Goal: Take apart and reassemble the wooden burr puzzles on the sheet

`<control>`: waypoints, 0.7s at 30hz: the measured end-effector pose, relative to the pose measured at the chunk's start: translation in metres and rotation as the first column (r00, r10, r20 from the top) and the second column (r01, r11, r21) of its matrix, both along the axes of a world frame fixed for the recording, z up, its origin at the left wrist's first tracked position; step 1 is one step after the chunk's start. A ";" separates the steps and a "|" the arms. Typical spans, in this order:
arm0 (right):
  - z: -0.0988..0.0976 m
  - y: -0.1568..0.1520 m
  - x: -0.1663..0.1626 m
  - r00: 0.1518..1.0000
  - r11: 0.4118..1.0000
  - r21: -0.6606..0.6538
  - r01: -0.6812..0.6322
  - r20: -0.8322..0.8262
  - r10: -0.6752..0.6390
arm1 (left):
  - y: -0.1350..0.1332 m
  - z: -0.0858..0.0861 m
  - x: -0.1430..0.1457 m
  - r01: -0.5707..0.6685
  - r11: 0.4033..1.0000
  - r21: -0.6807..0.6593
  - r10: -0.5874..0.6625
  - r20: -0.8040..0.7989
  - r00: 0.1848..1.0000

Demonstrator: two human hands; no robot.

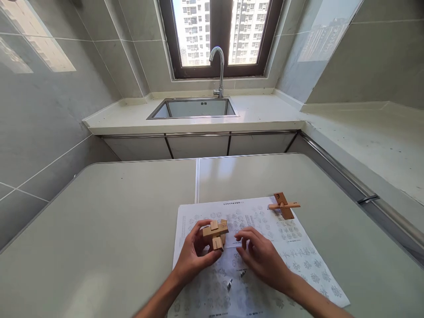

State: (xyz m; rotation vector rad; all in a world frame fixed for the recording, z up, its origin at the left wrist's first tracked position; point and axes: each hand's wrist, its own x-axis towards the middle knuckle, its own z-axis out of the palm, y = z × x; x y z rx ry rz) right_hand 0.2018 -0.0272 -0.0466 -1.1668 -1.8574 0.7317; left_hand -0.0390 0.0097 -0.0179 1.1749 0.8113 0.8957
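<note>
My left hand (198, 249) grips a wooden interlocking puzzle (216, 232), made of several light blocks crossing one another. Its fingers wrap the far left side, with the thumb at the near edge. Just right of the puzzle, my right hand (260, 254) hovers with curled fingers apart, touching nothing that I can see. Both hands are over a printed sheet (212, 269) of small puzzle diagrams. At the sheet's top right corner lies a second wooden puzzle (283, 206), a darker flat piece crossed by a thin stick.
The sheet lies on a pale table (99, 229) with a seam running across its far half. Beyond the table, a counter (258, 108) holds a sink (195, 115) and a tap (221, 73) below a window. Another counter (374, 137) runs along the right.
</note>
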 end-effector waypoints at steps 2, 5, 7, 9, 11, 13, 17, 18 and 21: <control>-0.001 0.000 -0.002 0.998 0.995 0.094 -0.017 0.066 0.011 | 0.000 0.001 0.000 -0.047 0.999 -0.006 0.047 -0.002 0.999; -0.002 0.000 -0.005 0.986 0.984 0.157 -0.089 0.156 0.064 | 0.000 0.004 0.001 -0.069 0.997 -0.018 0.069 -0.012 0.998; -0.001 -0.001 -0.006 0.966 0.971 0.179 -0.159 0.230 0.116 | 0.000 0.006 0.002 -0.067 0.997 -0.029 0.067 -0.019 0.998; 0.001 -0.001 -0.006 0.944 0.955 0.210 -0.211 0.298 0.143 | -0.001 0.008 0.002 -0.059 0.997 -0.041 0.058 -0.022 0.998; 0.003 0.000 -0.007 0.928 0.943 0.231 -0.241 0.338 0.154 | -0.001 0.008 0.003 -0.056 0.997 -0.046 0.055 -0.023 0.998; 0.004 0.001 -0.008 0.924 0.937 0.237 -0.257 0.345 0.166 | -0.001 0.007 0.003 -0.052 0.998 -0.044 0.051 -0.031 0.998; 0.002 0.002 -0.008 0.951 0.936 0.257 -0.240 0.256 0.174 | -0.001 0.004 0.003 -0.048 0.999 -0.013 0.046 -0.079 0.996; 0.001 0.002 -0.007 0.960 0.940 0.257 -0.224 0.223 0.167 | -0.002 0.003 0.003 -0.051 0.999 -0.002 0.051 -0.093 0.994; -0.003 0.001 -0.006 0.980 0.964 0.217 -0.152 0.161 0.118 | -0.003 0.002 0.005 -0.042 0.999 0.027 0.045 -0.125 0.991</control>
